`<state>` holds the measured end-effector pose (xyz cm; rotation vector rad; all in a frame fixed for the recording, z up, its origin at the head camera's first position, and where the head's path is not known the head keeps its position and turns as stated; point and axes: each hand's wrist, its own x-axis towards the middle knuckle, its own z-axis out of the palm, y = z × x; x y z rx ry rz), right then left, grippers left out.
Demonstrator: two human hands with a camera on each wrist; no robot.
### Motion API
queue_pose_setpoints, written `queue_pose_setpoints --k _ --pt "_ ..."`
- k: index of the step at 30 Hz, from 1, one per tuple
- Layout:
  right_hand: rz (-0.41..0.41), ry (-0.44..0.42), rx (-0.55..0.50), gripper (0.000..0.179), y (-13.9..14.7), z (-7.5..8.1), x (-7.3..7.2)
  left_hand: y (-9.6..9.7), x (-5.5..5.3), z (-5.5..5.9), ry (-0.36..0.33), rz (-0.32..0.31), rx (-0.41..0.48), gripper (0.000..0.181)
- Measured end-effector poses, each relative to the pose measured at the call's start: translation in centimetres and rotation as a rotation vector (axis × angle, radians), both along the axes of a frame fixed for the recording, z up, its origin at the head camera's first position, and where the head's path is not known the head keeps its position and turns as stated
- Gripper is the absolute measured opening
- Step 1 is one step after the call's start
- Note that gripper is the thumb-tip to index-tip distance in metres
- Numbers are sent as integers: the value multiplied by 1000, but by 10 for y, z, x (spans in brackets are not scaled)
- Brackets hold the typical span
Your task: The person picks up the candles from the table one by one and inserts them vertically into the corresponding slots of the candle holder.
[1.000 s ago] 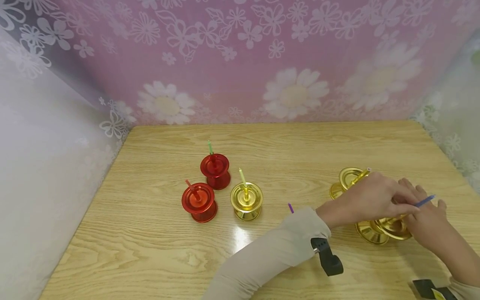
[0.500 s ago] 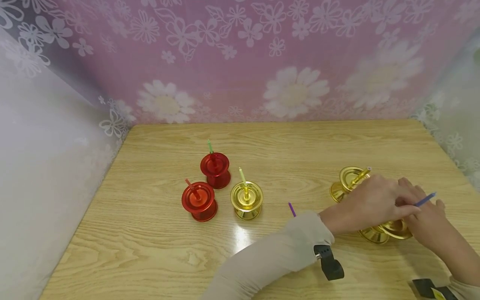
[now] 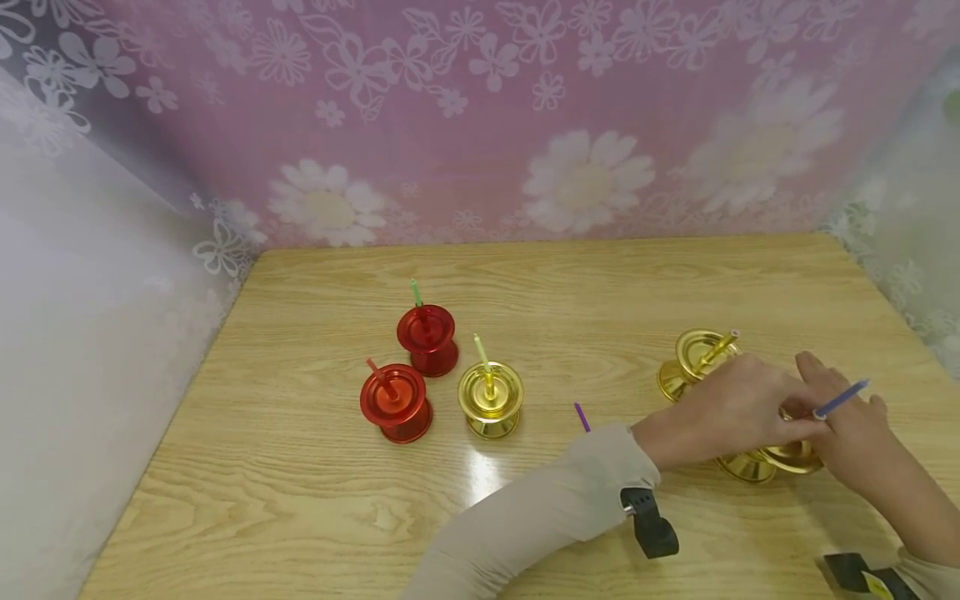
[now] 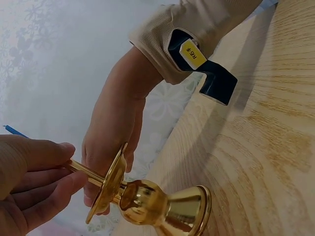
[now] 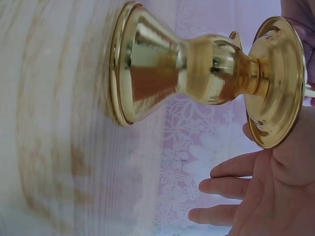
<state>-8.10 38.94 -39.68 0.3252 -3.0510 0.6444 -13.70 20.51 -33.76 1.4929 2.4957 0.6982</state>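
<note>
A gold candle holder (image 3: pixel 795 457) stands at the right of the table, with a blue candle (image 3: pixel 843 398) rising in line with its tube. My left hand (image 3: pixel 738 412) pinches the tube near its top between thumb and fingers, as the left wrist view shows. My right hand (image 3: pixel 858 429) lies against the far side of the same holder's dish (image 5: pixel 278 93). Several of its fingers (image 5: pixel 221 187) stretch out straight below the dish in the right wrist view. The dish hides its thumb and whatever grip it has.
Another gold holder (image 3: pixel 697 358) stands behind my left hand. Leftward are a gold holder (image 3: pixel 491 404) with a yellow-green candle, a red holder (image 3: pixel 393 396) with a red candle, and a red holder (image 3: pixel 427 333) with a green candle. A purple candle (image 3: pixel 582 417) lies partly behind my left sleeve.
My left hand has shifted slightly, so the lower end of the blue candle now shows beside its fingertips. The right hand keeps nearly the same place.
</note>
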Motion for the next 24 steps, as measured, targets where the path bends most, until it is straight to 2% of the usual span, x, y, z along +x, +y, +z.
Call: queue_pose_setpoints --k 5,10,13,17,20,24 --pt "6 19 -21 58 1 -2 2 -8 0 -5 -38 -27 39 24" --pt "-47 -44 -83 56 -2 2 -2 -36 3 -10 -14 -5 71 20" --pt "-61 -51 -84 57 -2 2 -3 -57 6 -14 11 39 110 19" --pt "-60 -53 -87 57 -1 2 -3 -83 9 -19 110 128 111 32" --pt "-57 -62 -100 57 -2 2 -3 -97 9 -26 149 221 60 42" --pt "-58 -78 -117 57 -2 3 0 -108 8 -40 135 331 -38 46"
